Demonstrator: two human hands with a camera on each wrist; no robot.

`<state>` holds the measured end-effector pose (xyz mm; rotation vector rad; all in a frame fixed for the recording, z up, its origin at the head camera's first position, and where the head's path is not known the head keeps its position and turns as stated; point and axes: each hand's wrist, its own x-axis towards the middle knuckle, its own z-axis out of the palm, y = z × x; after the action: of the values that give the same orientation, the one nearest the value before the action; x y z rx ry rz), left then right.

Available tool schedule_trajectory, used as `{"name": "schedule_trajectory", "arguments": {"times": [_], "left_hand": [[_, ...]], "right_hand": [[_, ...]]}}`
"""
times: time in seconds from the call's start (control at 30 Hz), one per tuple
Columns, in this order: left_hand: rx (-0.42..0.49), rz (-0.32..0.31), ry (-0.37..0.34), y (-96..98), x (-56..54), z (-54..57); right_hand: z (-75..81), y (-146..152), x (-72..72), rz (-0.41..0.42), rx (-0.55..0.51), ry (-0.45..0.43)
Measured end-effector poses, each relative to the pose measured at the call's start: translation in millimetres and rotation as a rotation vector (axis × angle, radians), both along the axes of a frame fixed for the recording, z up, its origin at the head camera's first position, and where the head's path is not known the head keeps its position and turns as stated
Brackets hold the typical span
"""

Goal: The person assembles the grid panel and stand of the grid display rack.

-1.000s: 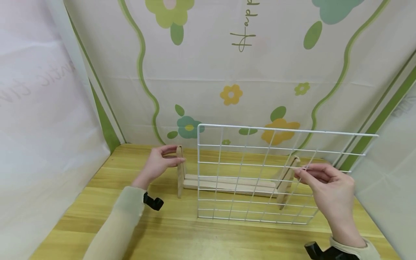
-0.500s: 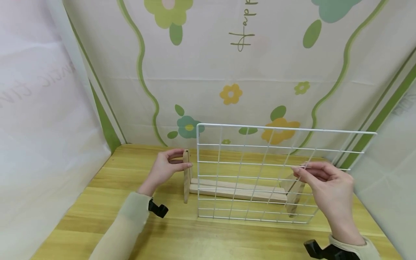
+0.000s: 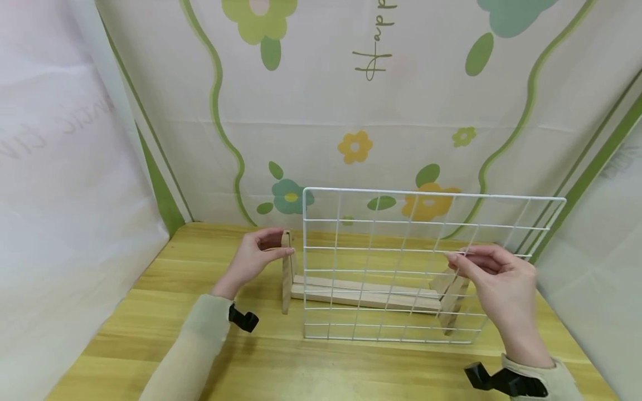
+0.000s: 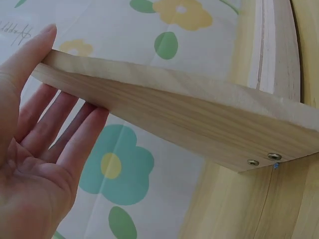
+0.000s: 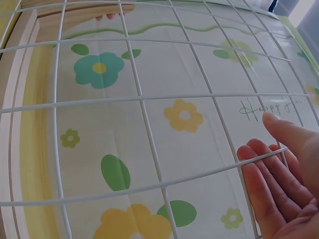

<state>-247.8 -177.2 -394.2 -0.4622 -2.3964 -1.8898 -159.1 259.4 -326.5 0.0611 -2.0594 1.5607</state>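
My left hand (image 3: pixel 251 259) pinches the top of a pale wooden end panel (image 3: pixel 286 278), thumb on the near edge and fingers behind it. In the left wrist view, two screw heads (image 4: pixel 274 156) show low on that panel (image 4: pixel 164 104). Wooden slats (image 3: pixel 346 297) join it to a second end panel (image 3: pixel 455 301) on the right, making a small rack on the table. My right hand (image 3: pixel 504 295) holds a white wire grid (image 3: pixel 436 194) by its right part, fingers around its wires. The grid stands tilted in front of the rack, overlapping the slats and right panel in the head view.
The rack and grid are on a yellow wood-grain table (image 3: pixel 321 370). Behind it hangs a white curtain (image 3: pixel 321 100) printed with flowers; further white fabric (image 3: pixel 65 195) encloses the left and right sides.
My left hand has brought the wooden rack to the right and nearer to me, then stayed nearly still. My right hand has shifted slightly left, and the grid's right end has swung left with it.
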Motion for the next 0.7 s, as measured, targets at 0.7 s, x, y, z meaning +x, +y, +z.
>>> {"name": "schedule_trajectory", "arguments": {"times": [0.7], "left_hand": [[0.01,-0.018,0.016,-8.4,1.8,-3.8]], "right_hand": [[21.2,-16.4,-13.4,-0.022,0.133,-0.003]]}}
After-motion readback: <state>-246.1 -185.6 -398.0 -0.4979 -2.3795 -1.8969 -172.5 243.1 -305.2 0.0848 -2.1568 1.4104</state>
